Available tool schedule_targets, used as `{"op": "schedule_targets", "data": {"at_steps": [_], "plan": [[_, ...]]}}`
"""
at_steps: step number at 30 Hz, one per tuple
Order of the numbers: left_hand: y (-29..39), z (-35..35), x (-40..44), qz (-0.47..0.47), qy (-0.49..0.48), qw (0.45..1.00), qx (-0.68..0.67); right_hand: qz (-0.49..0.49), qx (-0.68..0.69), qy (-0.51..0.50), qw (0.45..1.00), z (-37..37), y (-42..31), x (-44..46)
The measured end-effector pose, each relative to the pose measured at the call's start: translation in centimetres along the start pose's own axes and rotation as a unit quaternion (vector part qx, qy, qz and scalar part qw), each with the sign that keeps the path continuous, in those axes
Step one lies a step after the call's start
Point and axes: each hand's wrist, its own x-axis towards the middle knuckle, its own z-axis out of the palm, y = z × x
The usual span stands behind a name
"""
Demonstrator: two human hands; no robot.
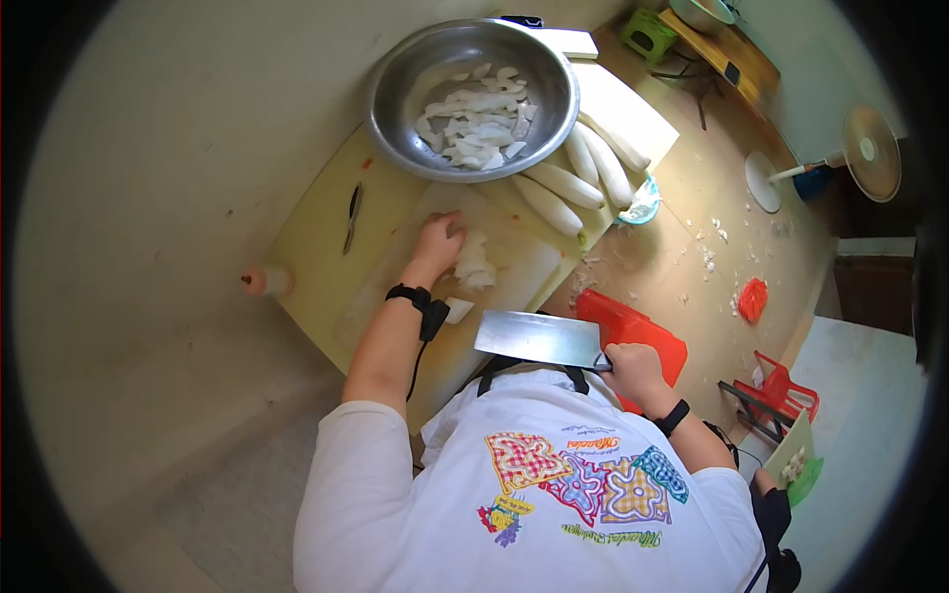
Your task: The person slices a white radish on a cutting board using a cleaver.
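Observation:
My right hand (635, 374) is wrapped round the handle of a cleaver (542, 337), whose broad blade lies across in front of my shirt, off the cutting board (524, 259). On the board, my left hand (438, 243) rests with curled fingers against the left side of a row of white radish slices (475, 263); what its fingertips hold, if anything, is hidden. A separate white radish piece (458, 310) lies near my left wrist. Beyond my hands, a large metal bowl (388, 127) contains many cut white slices. Whole peeled white radishes (551, 205) lie to its right.
A peeler (352, 219) lies on the table's left side, near a bottle (267, 281). A red stool (647, 341) stands right of the table. Peel scraps and a red bag (752, 300) are on the floor; a fan (870, 150) stands further right.

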Motion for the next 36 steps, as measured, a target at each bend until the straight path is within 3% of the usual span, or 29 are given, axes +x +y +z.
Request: {"op": "schedule_targets", "data": {"at_steps": [3, 8, 10, 12, 14, 18, 22, 27, 30, 36], "plan": [[-2.2, -0.8, -2.0, -0.068, 0.050, 0.991, -0.107, -0.013, 0.025, 0.006, 1.000, -0.4, -0.7, 1.2], [-3.2, -4.8, -9.1, -0.177, 0.074, 0.979, -0.063, -0.036, 0.069, -0.011, 0.997, 0.0, -1.6, 4.1], [-3.5, -5.2, -12.9, -0.213, 0.070, 0.973, -0.050, 0.011, 0.140, -0.022, 0.990, 0.6, -1.8, 5.6], [-3.9, -4.3, -15.8, -0.126, 0.100, 0.987, -0.031, 0.027, 0.168, -0.057, 0.984, 0.2, -2.7, 7.3], [-3.0, -3.9, -17.3, -0.118, 0.097, 0.988, -0.029, 0.053, 0.241, -0.101, 0.964, 1.1, -2.7, 8.9], [-0.2, -2.4, -18.7, -0.054, 0.091, 0.994, 0.024, 0.065, 0.240, -0.187, 0.950, 1.0, -4.2, 11.7], [1.3, -1.7, -18.1, -0.006, 0.062, 0.998, -0.013, 0.042, 0.248, -0.205, 0.946, 0.2, -6.4, 12.6], [0.9, 0.0, -17.6, 0.066, 0.129, 0.989, 0.018, 0.022, 0.247, -0.178, 0.952, 0.7, -7.9, 12.6], [0.4, 0.4, -17.4, 0.057, 0.115, 0.992, 0.011, 0.078, 0.254, -0.226, 0.937, 0.6, -8.2, 12.6], [0.5, 0.0, -17.2, 0.052, 0.092, 0.994, 0.019, 0.059, 0.225, -0.201, 0.951, 1.2, -8.1, 12.4]]}}
